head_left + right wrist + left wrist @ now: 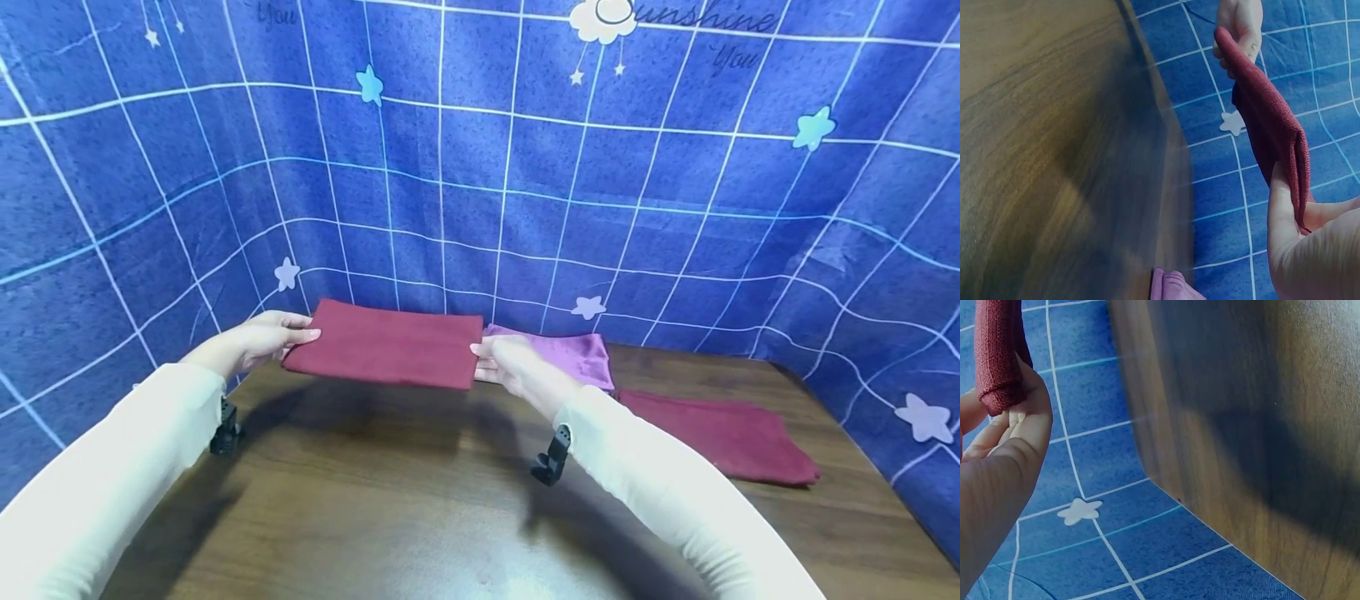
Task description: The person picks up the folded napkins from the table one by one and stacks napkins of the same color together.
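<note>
A folded dark red cloth (390,346) hangs in the air above the back left of the table, stretched flat between both hands. My left hand (266,337) pinches its left end, thumb in front and fingers behind. At the other end my right hand (510,362) grips the edge between thumb and fingers. In the right wrist view the folded layers of the cloth (1279,137) show edge-on, with the left hand (1241,28) at the far end. The left wrist view shows the cloth's thick folded end (1000,362) between thumb and fingers.
A folded purple satiny cloth (573,358) lies at the back of the wooden table (360,508), partly behind the right hand. Another dark red cloth (727,433) lies to the right, partly covered by the right forearm. A blue curtain (480,167) with white lines borders the table's back.
</note>
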Motion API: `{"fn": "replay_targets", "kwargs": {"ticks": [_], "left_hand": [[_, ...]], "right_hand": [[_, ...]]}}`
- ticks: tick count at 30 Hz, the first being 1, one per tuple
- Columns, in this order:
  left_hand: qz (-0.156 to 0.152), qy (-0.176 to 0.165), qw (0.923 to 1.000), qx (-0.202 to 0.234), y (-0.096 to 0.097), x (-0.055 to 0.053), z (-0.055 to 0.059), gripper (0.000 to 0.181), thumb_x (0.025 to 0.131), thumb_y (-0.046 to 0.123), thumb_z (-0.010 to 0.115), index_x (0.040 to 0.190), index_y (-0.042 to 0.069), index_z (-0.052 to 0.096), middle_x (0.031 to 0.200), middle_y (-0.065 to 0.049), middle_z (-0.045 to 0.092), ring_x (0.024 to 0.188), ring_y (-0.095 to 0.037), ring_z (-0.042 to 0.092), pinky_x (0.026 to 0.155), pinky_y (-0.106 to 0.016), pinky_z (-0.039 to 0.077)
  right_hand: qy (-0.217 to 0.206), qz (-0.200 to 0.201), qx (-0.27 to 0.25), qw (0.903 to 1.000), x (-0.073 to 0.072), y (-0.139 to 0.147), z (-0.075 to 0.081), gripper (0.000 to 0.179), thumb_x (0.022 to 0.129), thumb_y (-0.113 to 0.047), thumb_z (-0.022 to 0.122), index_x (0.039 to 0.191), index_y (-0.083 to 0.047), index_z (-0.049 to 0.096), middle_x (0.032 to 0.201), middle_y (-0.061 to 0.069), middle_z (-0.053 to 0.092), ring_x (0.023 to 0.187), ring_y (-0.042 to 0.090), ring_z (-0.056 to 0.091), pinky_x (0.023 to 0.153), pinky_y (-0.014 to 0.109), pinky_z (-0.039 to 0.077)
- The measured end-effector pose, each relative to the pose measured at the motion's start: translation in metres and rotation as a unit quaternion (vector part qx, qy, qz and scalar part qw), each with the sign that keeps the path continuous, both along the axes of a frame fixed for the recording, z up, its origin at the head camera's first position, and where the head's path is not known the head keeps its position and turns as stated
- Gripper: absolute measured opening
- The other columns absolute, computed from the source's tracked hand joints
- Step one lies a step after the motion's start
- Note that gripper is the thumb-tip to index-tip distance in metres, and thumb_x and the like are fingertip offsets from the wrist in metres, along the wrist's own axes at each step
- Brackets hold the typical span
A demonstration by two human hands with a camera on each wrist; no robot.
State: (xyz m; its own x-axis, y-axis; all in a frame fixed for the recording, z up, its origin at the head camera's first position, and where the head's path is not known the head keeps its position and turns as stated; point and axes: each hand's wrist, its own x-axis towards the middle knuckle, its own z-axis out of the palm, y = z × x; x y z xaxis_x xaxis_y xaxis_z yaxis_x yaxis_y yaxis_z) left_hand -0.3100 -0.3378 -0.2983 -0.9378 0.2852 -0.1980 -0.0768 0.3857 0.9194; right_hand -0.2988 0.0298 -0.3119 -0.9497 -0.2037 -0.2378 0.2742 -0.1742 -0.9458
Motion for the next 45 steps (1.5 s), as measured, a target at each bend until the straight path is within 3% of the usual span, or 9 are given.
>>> {"fn": "replay_targets", "kwargs": {"ticks": [4,11,17,25,31,34,38,41,45], "left_hand": [[-0.004,0.009,0.9999,-0.008,0.007,-0.002,0.0,0.063,0.102,0.016,0.047,0.146,-0.017,0.015,0.096,0.008,0.062,0.083,-0.004,0.065,0.076,-0.024,0.057],[-0.004,0.017,0.9994,-0.031,0.019,-0.003,0.0,0.066,0.102,0.02,0.049,0.146,-0.016,0.015,0.117,-0.007,0.058,0.085,-0.002,0.064,0.078,-0.023,0.057],[-0.011,0.016,0.9997,-0.015,0.03,-0.004,0.001,0.064,0.102,0.018,0.048,0.146,-0.016,0.016,0.11,-0.001,0.061,0.086,-0.002,0.064,0.079,-0.022,0.056],[-0.01,0.018,0.9998,0.003,0.044,-0.009,0.002,0.058,0.102,0.016,0.048,0.145,-0.014,0.023,0.102,0.003,0.063,0.086,-0.004,0.065,0.078,-0.023,0.057],[-0.007,0.023,0.9996,0.014,0.057,-0.012,0.001,0.057,0.102,0.012,0.047,0.145,-0.016,0.023,0.111,-0.006,0.06,0.086,-0.004,0.065,0.08,-0.023,0.057],[0.006,0.026,0.9996,0.009,0.065,-0.012,0.002,0.058,0.102,0.013,0.048,0.145,-0.015,0.022,0.12,-0.015,0.056,0.085,-0.003,0.065,0.08,-0.022,0.057],[0.027,0.026,0.9993,0.003,0.077,-0.013,0.003,0.057,0.101,0.014,0.049,0.146,-0.013,0.024,0.127,-0.02,0.052,0.082,-0.001,0.064,0.079,-0.02,0.056],[0.034,0.022,0.9991,0.006,0.087,-0.014,0.004,0.057,0.101,0.014,0.049,0.146,-0.013,0.025,0.132,-0.024,0.049,0.083,0.0,0.063,0.08,-0.019,0.056],[0.033,0.022,0.9992,0.004,0.096,-0.016,0.004,0.057,0.101,0.014,0.049,0.145,-0.014,0.026,0.136,-0.026,0.047,0.083,0.001,0.062,0.081,-0.018,0.054]], "right_hand": [[0.0,0.003,-0.002,1.0,-0.001,0.008,0.0,0.04,0.093,0.007,0.05,0.132,0.009,0.046,0.086,0.007,0.062,0.077,0.019,0.065,0.1,0.047,0.049],[-0.001,-0.001,0.013,0.9999,0.0,0.021,0.0,0.042,0.094,0.005,0.051,0.135,0.008,0.045,0.089,0.006,0.062,0.073,0.017,0.065,0.101,0.046,0.049],[0.002,-0.005,0.025,0.9997,-0.002,0.031,0.002,0.042,0.093,0.004,0.053,0.135,0.007,0.047,0.087,0.005,0.065,0.072,0.016,0.066,0.097,0.043,0.052],[0.008,-0.001,0.026,0.9996,-0.002,0.047,0.006,0.047,0.094,0.004,0.052,0.139,0.008,0.04,0.11,0.014,0.061,0.077,0.016,0.065,0.102,0.045,0.049],[0.008,0.01,0.023,0.9997,-0.003,0.06,0.005,0.049,0.094,0.003,0.051,0.141,0.008,0.036,0.102,0.009,0.061,0.074,0.015,0.065,0.103,0.045,0.048],[0.004,0.008,0.028,0.9996,-0.004,0.065,0.005,0.05,0.095,0.002,0.051,0.142,0.008,0.035,0.114,0.015,0.059,0.079,0.017,0.066,0.104,0.045,0.047],[0.003,0.011,0.052,0.9986,-0.007,0.074,0.006,0.053,0.097,-0.002,0.05,0.146,0.005,0.032,0.14,0.023,0.047,0.104,0.028,0.062,0.108,0.045,0.043],[0.007,0.009,0.068,0.9976,-0.01,0.081,0.006,0.055,0.097,-0.003,0.05,0.147,0.006,0.029,0.148,0.023,0.04,0.117,0.031,0.055,0.11,0.046,0.041],[0.008,0.0,0.082,0.9966,-0.013,0.089,0.005,0.056,0.096,-0.004,0.051,0.147,0.006,0.03,0.147,0.021,0.041,0.101,0.023,0.058,0.11,0.046,0.041]]}}
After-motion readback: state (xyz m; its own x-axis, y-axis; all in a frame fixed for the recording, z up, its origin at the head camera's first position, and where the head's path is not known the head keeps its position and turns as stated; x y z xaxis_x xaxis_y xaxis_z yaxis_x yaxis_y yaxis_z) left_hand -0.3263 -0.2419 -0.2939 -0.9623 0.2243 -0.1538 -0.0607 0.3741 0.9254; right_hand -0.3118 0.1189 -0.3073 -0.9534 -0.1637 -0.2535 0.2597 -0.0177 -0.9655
